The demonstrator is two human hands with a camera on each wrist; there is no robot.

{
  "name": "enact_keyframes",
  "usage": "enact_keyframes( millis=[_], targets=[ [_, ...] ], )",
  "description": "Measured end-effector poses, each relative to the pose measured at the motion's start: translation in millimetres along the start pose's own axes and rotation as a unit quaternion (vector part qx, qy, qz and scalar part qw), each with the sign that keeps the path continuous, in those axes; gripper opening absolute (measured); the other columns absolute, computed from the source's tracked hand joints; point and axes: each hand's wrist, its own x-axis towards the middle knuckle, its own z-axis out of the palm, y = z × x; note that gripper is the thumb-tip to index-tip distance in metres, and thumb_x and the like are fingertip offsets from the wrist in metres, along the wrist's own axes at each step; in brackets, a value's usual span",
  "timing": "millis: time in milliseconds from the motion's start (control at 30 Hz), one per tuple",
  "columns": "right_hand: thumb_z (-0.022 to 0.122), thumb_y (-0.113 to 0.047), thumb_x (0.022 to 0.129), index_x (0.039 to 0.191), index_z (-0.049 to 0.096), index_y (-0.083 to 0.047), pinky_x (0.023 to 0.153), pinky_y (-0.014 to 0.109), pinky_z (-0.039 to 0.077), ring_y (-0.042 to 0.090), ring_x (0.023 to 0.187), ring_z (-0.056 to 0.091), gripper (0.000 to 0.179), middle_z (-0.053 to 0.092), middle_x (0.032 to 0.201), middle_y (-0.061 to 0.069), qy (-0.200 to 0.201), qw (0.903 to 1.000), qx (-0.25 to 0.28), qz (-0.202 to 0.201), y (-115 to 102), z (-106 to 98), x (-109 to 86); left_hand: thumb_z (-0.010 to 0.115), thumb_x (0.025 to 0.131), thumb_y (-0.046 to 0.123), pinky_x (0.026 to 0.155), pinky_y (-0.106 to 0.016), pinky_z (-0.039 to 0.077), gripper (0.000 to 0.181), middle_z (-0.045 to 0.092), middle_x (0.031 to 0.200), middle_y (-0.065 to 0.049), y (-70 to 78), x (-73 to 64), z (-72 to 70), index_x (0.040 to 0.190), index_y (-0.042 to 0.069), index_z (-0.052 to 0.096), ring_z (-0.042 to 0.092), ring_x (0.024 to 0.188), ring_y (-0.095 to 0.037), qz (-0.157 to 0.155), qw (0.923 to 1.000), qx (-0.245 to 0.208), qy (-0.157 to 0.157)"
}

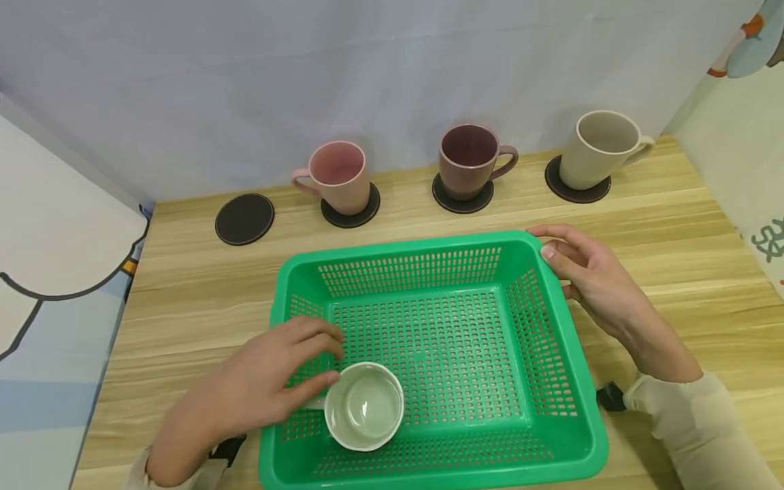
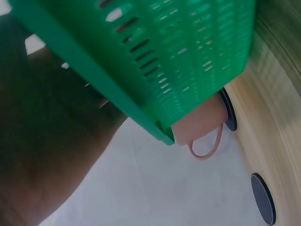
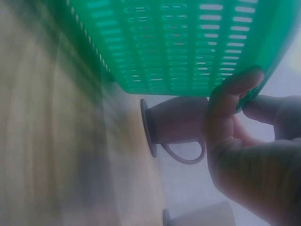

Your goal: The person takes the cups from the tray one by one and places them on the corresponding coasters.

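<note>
A green perforated basket [image 1: 554, 320] sits on the wooden table [image 1: 196, 299]. Inside it, by the front left corner, a pale green mug [image 1: 364, 406] stands upright. My left hand [image 1: 331, 361] reaches over the basket's left wall and grips the mug at its handle side, thumb on the rim. The handle itself is mostly hidden. My right hand [image 1: 542, 243] grips the basket's far right corner, thumb on the rim and fingers curled outside. The right wrist view shows that thumb [image 3: 230, 108] pressed on the basket [image 3: 188, 47]. From the left wrist, the basket [image 2: 178, 56] shows from outside.
Along the back of the table stand a pink mug [image 1: 337, 175], a maroon mug [image 1: 470, 158] and a beige mug [image 1: 599, 148], each on a dark coaster. One bare coaster [image 1: 244, 218] lies at the back left. A pale curtain hangs behind.
</note>
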Motion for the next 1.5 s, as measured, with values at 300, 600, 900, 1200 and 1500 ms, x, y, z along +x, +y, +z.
enact_keyframes(
  millis=[300, 600, 900, 1200, 1500],
  targets=[
    [0.055, -0.016, 0.109, 0.142, 0.056, -0.012, 0.062, 0.029, 0.064, 0.011, 0.083, 0.075, 0.033, 0.073, 0.105, -0.001, 0.002, 1.0, -0.003, 0.001, 1, -1, -1.9, 0.081, 0.091, 0.04, 0.104, -0.041, 0.051, 0.036, 0.063, 0.116, 0.018, 18.3, -7.7, -0.4, 0.12, 0.027, 0.063, 0.06, 0.116, -0.008, -0.095, 0.9892, -0.012, -0.111],
    [0.054, -0.016, 0.11, 0.143, 0.055, -0.012, 0.062, 0.03, 0.065, 0.011, 0.084, 0.075, 0.034, 0.073, 0.106, -0.001, -0.001, 1.0, -0.005, -0.001, 2, 0, -3.7, 0.077, 0.092, 0.05, 0.11, -0.042, 0.045, 0.046, 0.067, 0.115, 0.016, 26.1, -9.1, -1.1, 0.127, 0.025, 0.06, 0.063, 0.115, -0.01, -0.106, 0.9805, 0.006, -0.166],
    [0.054, -0.015, 0.11, 0.144, 0.055, -0.012, 0.061, 0.029, 0.064, 0.011, 0.084, 0.075, 0.034, 0.073, 0.105, 0.0, -0.001, 1.0, 0.001, -0.003, 2, 0, -4.1, 0.09, 0.075, 0.051, 0.108, -0.04, 0.046, 0.071, 0.069, 0.115, 0.014, 27.7, -16.8, 2.3, 0.13, 0.022, 0.056, 0.063, 0.115, -0.013, -0.073, 0.9821, 0.054, -0.165],
    [0.055, -0.017, 0.109, 0.144, 0.055, -0.012, 0.061, 0.029, 0.064, 0.012, 0.083, 0.075, 0.035, 0.074, 0.106, 0.0, 0.006, 1.0, -0.001, 0.003, 1, 1, -1.8, 0.094, 0.071, 0.042, 0.102, -0.042, 0.047, 0.044, 0.069, 0.095, 0.012, 24.3, -20.1, 20.0, 0.102, 0.024, 0.068, 0.065, 0.097, -0.012, -0.027, 0.9821, 0.151, -0.109],
    [0.055, -0.017, 0.109, 0.142, 0.056, -0.011, 0.06, 0.028, 0.064, 0.011, 0.082, 0.075, 0.034, 0.073, 0.106, 0.0, 0.005, 1.0, 0.005, 0.001, 0, 1, -0.9, 0.092, 0.074, 0.033, 0.103, -0.042, 0.048, 0.033, 0.071, 0.092, 0.012, 21.4, -17.6, 22.2, 0.097, 0.024, 0.071, 0.067, 0.096, -0.011, -0.028, 0.9819, 0.157, -0.101]
  ],
)
